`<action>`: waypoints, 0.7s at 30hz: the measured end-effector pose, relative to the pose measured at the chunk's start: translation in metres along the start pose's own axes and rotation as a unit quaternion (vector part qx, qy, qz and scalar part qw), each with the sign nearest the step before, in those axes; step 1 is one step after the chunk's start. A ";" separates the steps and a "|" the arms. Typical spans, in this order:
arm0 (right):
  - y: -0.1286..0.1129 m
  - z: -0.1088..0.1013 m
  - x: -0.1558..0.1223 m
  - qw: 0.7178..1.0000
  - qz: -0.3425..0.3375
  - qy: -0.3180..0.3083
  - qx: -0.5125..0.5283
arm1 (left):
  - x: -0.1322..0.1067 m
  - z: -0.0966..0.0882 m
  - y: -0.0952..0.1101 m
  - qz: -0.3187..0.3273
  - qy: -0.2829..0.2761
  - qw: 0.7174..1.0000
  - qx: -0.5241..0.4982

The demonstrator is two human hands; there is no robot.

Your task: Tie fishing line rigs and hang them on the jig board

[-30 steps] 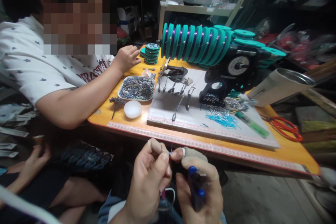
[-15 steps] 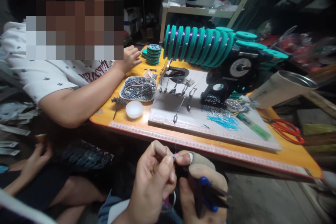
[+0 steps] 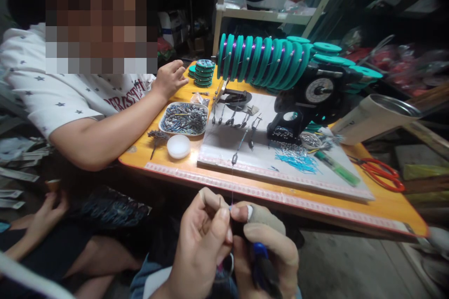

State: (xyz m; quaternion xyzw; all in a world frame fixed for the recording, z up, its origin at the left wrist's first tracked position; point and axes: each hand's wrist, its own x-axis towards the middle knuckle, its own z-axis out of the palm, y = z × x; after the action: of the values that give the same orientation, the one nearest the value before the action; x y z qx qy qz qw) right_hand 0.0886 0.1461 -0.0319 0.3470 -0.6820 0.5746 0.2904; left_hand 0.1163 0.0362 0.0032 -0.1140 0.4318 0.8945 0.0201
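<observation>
Below the table's front edge, my left hand (image 3: 205,238) is closed, with thumb and forefinger pinching a purple thin line (image 3: 232,196); a short thin dark tip sticks up there. Touching it at the fingertips, my right hand (image 3: 270,238) wears cloth finger covers. It pinches the same spot and keeps blue-handled pliers (image 3: 261,259) in its palm. From the fingertips the line runs up toward a dark sinker (image 3: 235,159) at the board's front edge. What lies between the fingertips is too small to make out.
A black machine with green line spools (image 3: 259,60) stands on the white board (image 3: 228,142). A tray of sinkers (image 3: 160,126), a white cup (image 3: 178,147), red-handled scissors (image 3: 382,173) and a cylinder (image 3: 372,119) are on the table. A person's forearm (image 3: 136,121) rests at left.
The pliers in my right hand have turned, so their jaws no longer point out to the right. My fingertips stay together, and the line toward the sinker shows more plainly.
</observation>
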 end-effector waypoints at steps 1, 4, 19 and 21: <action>0.000 0.000 0.000 1.000 -0.002 -0.001 -0.003 | 0.000 0.000 0.000 -0.001 -0.004 1.000 0.000; 0.000 0.002 -0.001 1.000 0.009 0.015 -0.001 | -0.001 -0.001 -0.001 -0.006 -0.011 1.000 -0.002; -0.011 -0.039 -0.010 0.959 0.205 -0.180 0.075 | 0.008 -0.016 0.003 0.074 0.020 0.990 0.118; -0.011 -0.042 -0.013 0.947 0.237 -0.199 0.090 | 0.009 -0.019 0.004 0.127 0.038 0.973 0.188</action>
State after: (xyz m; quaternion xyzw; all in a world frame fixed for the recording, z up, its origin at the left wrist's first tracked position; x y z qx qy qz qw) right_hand 0.1049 0.1886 -0.0285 0.3073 -0.7341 0.6048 -0.0282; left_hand 0.1108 0.0188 -0.0070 -0.0866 0.6032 0.7878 -0.0892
